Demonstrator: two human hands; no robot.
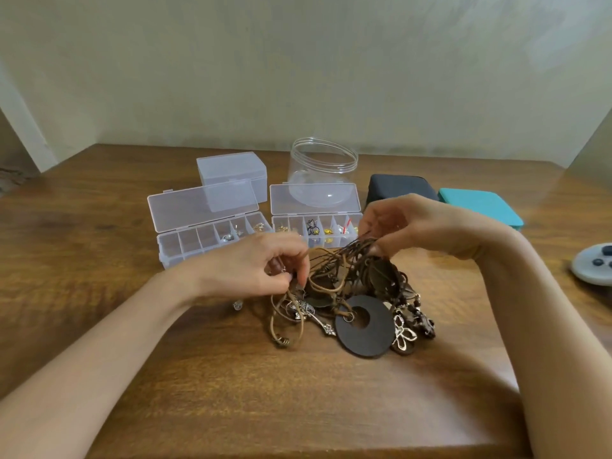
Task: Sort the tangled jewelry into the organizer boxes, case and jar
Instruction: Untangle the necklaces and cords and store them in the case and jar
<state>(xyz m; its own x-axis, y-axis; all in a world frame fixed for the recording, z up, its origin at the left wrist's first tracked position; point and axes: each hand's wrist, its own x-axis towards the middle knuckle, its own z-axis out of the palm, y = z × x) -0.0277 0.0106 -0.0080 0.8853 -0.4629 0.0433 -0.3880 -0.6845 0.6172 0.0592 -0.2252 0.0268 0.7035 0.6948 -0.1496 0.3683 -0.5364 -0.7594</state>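
cords [347,256] pinched by left hand [261,263] and right hand [407,223] can knot tighter if both pull apart hard.

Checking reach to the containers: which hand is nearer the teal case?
Right. The right hand pinches the tangled cords just left of the teal case; the left hand grips the same cords farther left.

jar [323,167] behind organizer boxes [212,240], tangle [351,299] in front
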